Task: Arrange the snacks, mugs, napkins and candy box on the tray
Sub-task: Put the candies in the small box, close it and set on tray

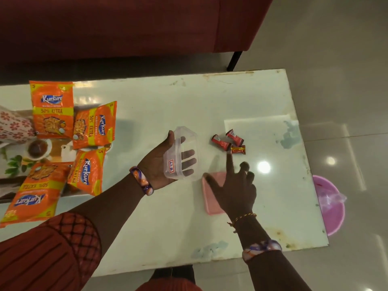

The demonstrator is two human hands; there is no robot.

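Note:
My left hand holds a clear plastic candy box with a small label, tilted above the white table. My right hand hovers with fingers spread, its forefinger tip close to three red wrapped candies lying on the table. A pink lid lies under my right hand. Several orange snack packets lie at the left on a printed tray.
A patterned mug or napkin shows at the far left edge. A dark red sofa stands beyond the table. A pink basin sits on the floor past the table's right edge.

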